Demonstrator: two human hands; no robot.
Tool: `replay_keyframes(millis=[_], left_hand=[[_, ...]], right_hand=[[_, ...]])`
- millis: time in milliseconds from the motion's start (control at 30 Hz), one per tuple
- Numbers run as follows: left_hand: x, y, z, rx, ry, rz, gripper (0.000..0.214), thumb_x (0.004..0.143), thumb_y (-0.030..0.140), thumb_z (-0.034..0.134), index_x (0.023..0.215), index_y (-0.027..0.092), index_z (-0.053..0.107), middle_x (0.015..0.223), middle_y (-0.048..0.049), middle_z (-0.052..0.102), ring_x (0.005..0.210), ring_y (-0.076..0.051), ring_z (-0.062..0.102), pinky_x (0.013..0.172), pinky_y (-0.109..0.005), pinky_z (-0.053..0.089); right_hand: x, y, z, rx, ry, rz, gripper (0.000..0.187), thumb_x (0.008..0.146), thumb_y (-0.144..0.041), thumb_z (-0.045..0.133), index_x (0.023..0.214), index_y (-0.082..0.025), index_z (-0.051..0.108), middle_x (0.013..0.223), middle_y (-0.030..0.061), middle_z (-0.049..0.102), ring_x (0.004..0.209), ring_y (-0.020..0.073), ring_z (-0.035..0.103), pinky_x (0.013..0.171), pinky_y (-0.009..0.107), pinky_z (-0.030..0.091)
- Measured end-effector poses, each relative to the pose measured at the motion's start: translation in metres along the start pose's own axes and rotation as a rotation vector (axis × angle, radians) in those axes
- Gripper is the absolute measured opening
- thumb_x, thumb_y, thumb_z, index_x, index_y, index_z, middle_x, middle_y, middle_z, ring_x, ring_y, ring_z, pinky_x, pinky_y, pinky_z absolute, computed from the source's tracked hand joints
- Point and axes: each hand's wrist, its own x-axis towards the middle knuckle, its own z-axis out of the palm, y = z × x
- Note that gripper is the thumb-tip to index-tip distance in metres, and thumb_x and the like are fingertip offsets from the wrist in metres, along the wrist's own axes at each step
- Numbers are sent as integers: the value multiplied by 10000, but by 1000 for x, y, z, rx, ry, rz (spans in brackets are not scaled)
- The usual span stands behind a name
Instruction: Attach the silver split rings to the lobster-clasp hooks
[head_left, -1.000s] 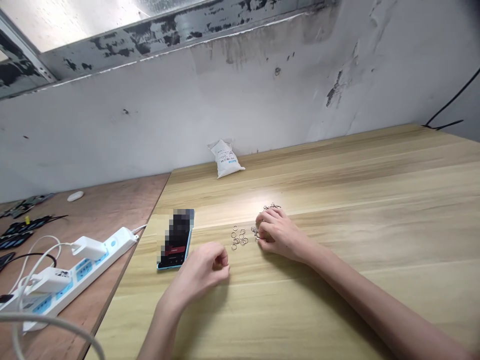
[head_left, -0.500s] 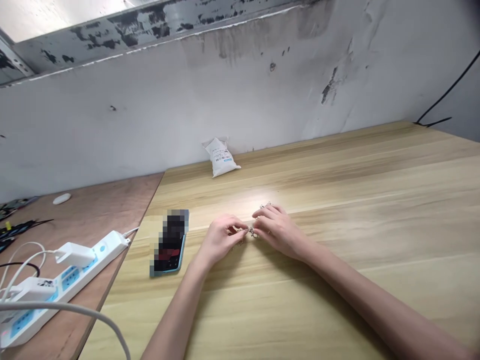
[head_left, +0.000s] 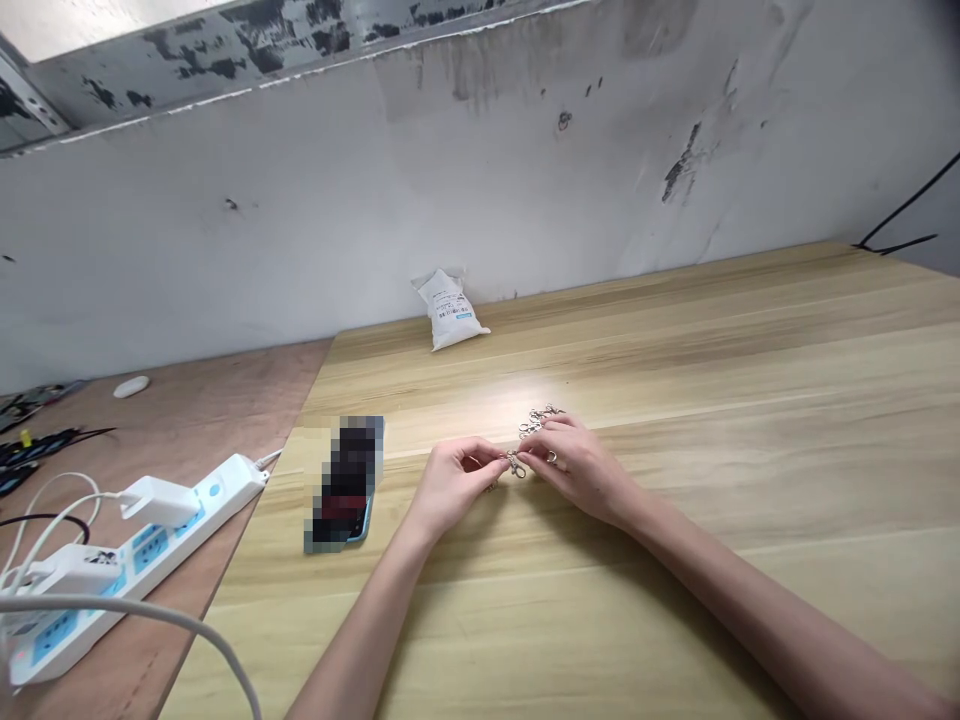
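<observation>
Metal clasps point(head_left: 515, 465), left hand point(head_left: 452, 487), right hand point(head_left: 579, 470) together pinching them, white sack point(head_left: 450, 311) beyond

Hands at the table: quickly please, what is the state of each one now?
Left hand: closed, pinching a small metal clasp.
Right hand: closed at the same clasp; cannot tell if it grips it.

Left hand point(head_left: 455, 490) now at the clasp point(head_left: 514, 464)
</observation>
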Motion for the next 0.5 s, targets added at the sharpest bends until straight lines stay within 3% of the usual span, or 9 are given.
replay_keyframes(millis=[200,500], left_hand=[[4,-4,-2,-109,68,-104,230,678,324,807,773,129,728,740,-63,731,612,-124,628,564,-212,470],[5,-5,-5,-204,57,-165,302,609,330,862,736,124,682,655,-32,707,569,-97,612,556,-194,458]], right_hand=[[-2,0,3,15,-12,-6,147,948,-229,564,850,-185,664,703,28,656,635,142,557,616,261,411],[-6,10,8,-63,-46,-25,172,945,-178,537,937,-189,709,767,57,644,695,162,568,612,261,420]])
